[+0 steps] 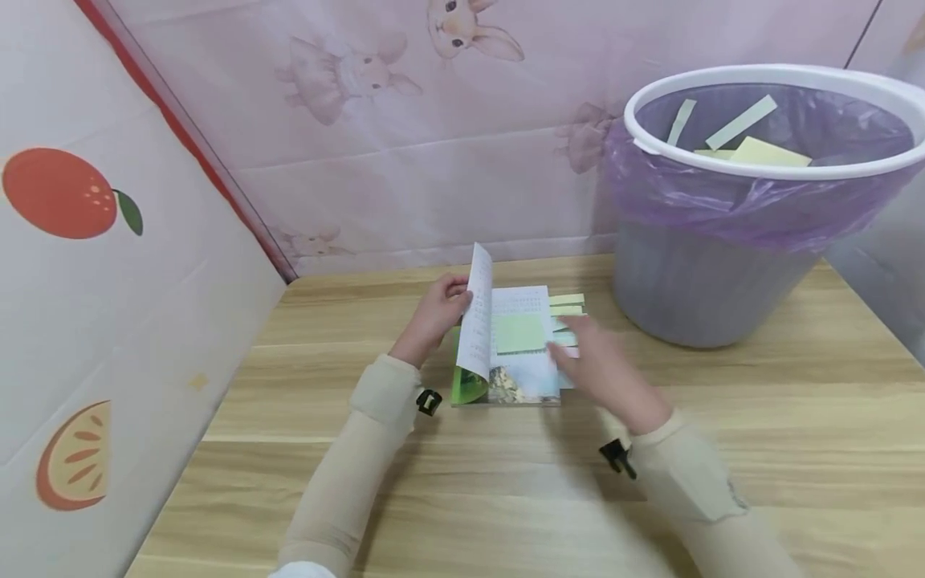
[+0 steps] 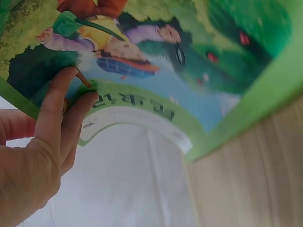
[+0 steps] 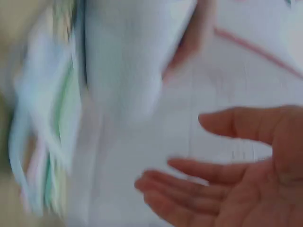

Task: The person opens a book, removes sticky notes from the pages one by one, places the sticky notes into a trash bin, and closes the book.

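Observation:
A picture book (image 1: 523,389) lies open on the wooden table, its printed page bearing a pale green sticky note (image 1: 520,333). Several paper strips (image 1: 567,301) stick out past its right edge. My left hand (image 1: 437,317) pinches the raised cover and leaves at their outer edge; in the left wrist view the illustrated green cover (image 2: 189,71) bends under the fingers (image 2: 54,109). At the book's right edge, over the strips, is my right hand (image 1: 607,373). Its fingers (image 3: 189,189) are extended and hold nothing in the right wrist view, where the book is blurred.
A grey bin (image 1: 694,281) lined with a purple bag (image 1: 723,201) stands right of the book, with yellow and pale paper pieces (image 1: 769,152) inside. Behind the table (image 1: 289,474) hangs a pink patterned sheet (image 1: 433,177); a white fruit-print panel (image 1: 79,313) stands at the left.

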`<act>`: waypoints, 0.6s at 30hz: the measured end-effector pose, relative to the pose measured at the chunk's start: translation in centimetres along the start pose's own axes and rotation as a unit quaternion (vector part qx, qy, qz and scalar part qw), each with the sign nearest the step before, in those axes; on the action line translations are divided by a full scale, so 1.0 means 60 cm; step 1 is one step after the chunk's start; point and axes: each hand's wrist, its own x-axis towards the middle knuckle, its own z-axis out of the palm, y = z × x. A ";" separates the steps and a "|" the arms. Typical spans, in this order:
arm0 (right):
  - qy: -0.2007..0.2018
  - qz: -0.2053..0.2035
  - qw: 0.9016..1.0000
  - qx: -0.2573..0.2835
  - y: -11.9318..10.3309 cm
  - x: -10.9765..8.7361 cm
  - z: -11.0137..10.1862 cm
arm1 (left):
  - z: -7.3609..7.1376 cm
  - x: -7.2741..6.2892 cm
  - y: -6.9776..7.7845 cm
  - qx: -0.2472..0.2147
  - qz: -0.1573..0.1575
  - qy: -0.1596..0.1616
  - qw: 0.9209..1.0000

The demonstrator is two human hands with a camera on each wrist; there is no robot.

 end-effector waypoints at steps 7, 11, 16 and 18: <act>-0.119 -0.125 0.984 0.033 -0.043 0.006 0.130 | -0.065 -0.022 -0.006 -0.006 0.000 0.016 1.000; -0.104 -0.134 0.985 -0.004 -0.056 0.009 0.165 | -0.097 -0.040 -0.012 0.066 -0.022 0.001 0.998; -0.085 -0.165 0.981 -0.050 -0.058 0.014 0.188 | -0.106 -0.091 -0.003 0.339 0.070 0.037 0.938; -0.077 -0.180 0.978 -0.069 -0.058 0.017 0.195 | -0.091 -0.118 0.008 0.459 0.150 0.072 0.873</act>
